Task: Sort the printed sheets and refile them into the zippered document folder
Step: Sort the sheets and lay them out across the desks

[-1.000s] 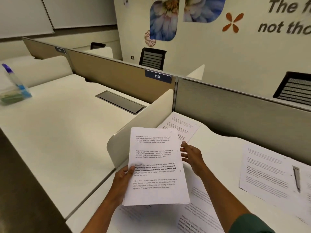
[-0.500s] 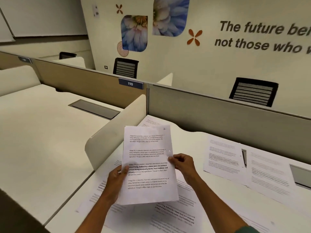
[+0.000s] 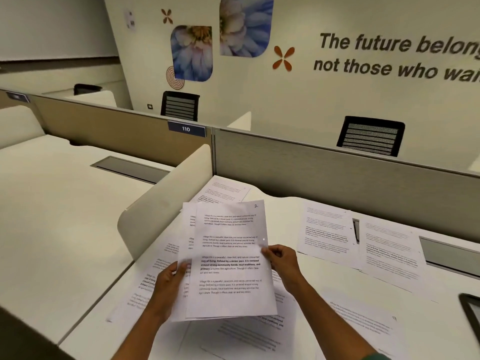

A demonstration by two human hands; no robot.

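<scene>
– So where are the printed sheets?

– Mostly in the hands. The left hand (image 3: 167,287) grips a small stack of sheets (image 3: 230,258) by its left edge, thumb on the front and fingers curled behind. The right hand (image 3: 281,263) pinches the right edge of the front page, thumb and fingertips closed on the paper.

– Is the stack squared up?

– Not quite. The front page sits shifted to the right, so a strip of the page behind shows along the left. It carries 4 paragraphs of print, 1 partly in bold, and a handwritten 2 in its top corner.

– And the other papers?

– Loose pages (image 3: 327,235) lie flat on the white desk (image 3: 298,276): 2 side by side to the right, 1 by the grey partition (image 3: 337,172) at the back, several under the held stack and forearms.

– The zippered folder?

– I cannot tell. A dark object (image 3: 471,315) is cut off at the right edge of the desk, too little visible to name.

– Anything else?

– A plate reading 110 (image 3: 186,129) on the partition, and 2 black chairs (image 3: 371,136) beyond it.
</scene>
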